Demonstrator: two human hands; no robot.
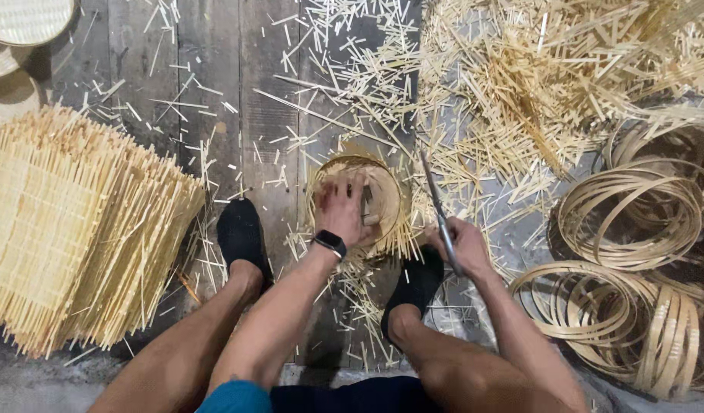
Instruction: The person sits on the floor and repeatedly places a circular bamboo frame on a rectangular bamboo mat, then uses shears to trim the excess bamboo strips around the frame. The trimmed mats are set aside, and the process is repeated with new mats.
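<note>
Left hand (343, 210) presses 1 round woven basket (359, 200), grip spread wide; right hand (460, 246) grips 1 knife (437, 206)

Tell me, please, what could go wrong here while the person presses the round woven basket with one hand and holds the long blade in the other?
1. The blade in the right hand points up beside the left hand pressing the basket; a slip might cut the fingers.
2. Loose bamboo splints lie around both feet, so they could prick or slide underfoot.
</note>
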